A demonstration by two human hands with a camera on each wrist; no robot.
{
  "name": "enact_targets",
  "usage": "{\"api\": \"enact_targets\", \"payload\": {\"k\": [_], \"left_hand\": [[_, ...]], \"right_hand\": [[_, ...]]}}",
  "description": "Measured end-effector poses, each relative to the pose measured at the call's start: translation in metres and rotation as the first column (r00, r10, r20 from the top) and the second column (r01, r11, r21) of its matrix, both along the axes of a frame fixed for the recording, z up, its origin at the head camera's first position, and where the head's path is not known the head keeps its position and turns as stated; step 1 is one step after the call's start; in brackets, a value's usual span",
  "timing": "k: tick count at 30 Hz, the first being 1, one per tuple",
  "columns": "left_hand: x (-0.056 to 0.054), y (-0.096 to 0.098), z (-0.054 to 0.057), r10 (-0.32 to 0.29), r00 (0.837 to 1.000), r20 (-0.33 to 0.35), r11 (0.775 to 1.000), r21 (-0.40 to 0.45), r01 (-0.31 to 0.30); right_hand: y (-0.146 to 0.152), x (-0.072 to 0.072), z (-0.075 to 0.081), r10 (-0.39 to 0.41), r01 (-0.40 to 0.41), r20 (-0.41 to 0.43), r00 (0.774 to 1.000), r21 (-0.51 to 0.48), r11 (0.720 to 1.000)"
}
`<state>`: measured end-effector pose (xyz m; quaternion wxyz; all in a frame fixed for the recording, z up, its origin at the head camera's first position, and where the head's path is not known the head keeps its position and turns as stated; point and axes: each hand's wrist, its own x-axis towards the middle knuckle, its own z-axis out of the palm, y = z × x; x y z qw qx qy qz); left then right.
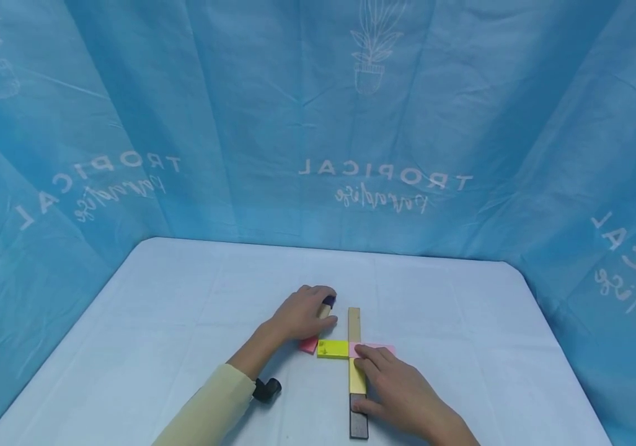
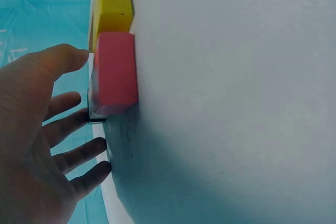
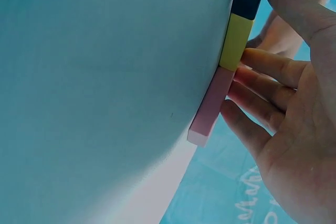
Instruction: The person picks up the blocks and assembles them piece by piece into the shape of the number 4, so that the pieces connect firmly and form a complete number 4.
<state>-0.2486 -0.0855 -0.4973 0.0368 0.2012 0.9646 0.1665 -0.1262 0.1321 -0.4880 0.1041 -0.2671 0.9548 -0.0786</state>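
Observation:
Flat, domino-like blocks lie end to end on the table in a cross. My right hand (image 1: pixel 398 393) rests along the right side, fingertips touching the pink block (image 3: pixel 211 103) and yellow block (image 3: pixel 236 43), thumb on the black block (image 1: pixel 359 426). A wood-coloured block (image 1: pixel 354 324) forms the far arm and a bright yellow-green block (image 1: pixel 333 349) the left arm. Beyond that, a red block (image 2: pixel 118 69), a wood-coloured block (image 1: pixel 324 311) and a dark blue block (image 1: pixel 329 301) make a slanted row. My left hand (image 1: pixel 302 313) reaches over this row, fingers spread, fingertips near the dark blue block.
A white cloth covers the table (image 1: pixel 452 322). Blue printed curtains (image 1: pixel 318 124) hang behind it and at both sides. A black strap with a small camera (image 1: pixel 267 390) sits on the left wrist, below a pale sleeve (image 1: pixel 206 406).

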Motion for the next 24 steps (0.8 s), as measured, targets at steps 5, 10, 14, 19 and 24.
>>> {"api": "enact_targets", "payload": {"k": [5,10,14,19,24], "left_hand": [[0.0006,-0.0018,-0.0010,-0.024,1.000,-0.016,0.999,-0.023,0.024],[-0.0015,-0.0020,-0.0005,-0.030,1.000,-0.011,0.999,-0.028,0.029],[-0.0020,-0.0026,-0.0004,-0.042,0.999,-0.007,0.999,-0.018,0.042],[0.0022,-0.0040,-0.0052,-0.052,0.999,0.006,0.998,-0.019,0.052],[0.0062,-0.0047,-0.0035,-0.056,0.998,-0.006,0.998,0.008,0.056]], "right_hand": [[-0.0005,-0.0008,-0.0015,0.003,-0.003,0.002,1.000,-0.010,1.000],[-0.0011,-0.0024,-0.0011,0.001,-0.001,-0.003,1.000,0.001,1.000],[-0.0019,-0.0027,0.0012,0.017,-0.016,-0.013,1.000,0.020,1.000],[-0.0006,0.0005,-0.0012,0.052,-0.050,-0.033,0.998,0.040,0.998],[0.0023,0.0033,-0.0024,0.067,-0.067,-0.074,0.995,0.000,0.998]]}}
